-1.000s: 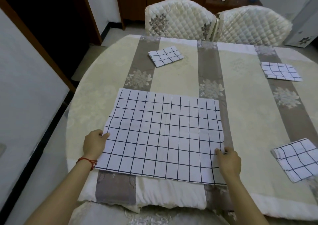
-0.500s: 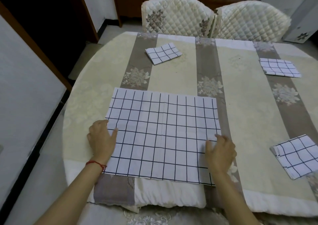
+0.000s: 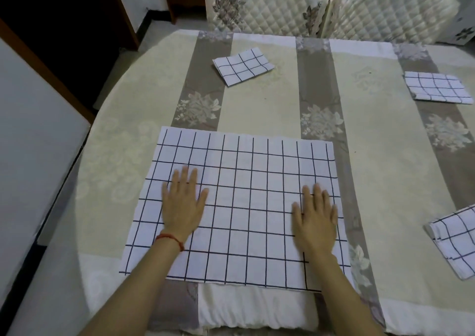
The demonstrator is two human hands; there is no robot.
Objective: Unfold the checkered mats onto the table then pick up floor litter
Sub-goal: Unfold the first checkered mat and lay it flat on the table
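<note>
A white mat with a dark grid (image 3: 244, 181) lies spread flat on the near part of the table (image 3: 259, 104). My left hand (image 3: 183, 203) presses flat on its left half, fingers straight. On the mat's right half my right hand (image 3: 314, 218) lies flat in the same way. Three more checkered mats stay folded: one at the far middle (image 3: 243, 66), one at the far right (image 3: 437, 87), one at the near right edge (image 3: 455, 240).
The round table wears a cream and grey striped cloth with flower motifs. Two quilted white chairs (image 3: 262, 3) (image 3: 390, 9) stand behind it. A dark doorway (image 3: 64, 27) and a strip of floor (image 3: 38, 232) lie to the left.
Both hands left the mat's side edges and moved inward and forward onto its top, now lying flat with fingers straight. The view has tilted closer over the table.
</note>
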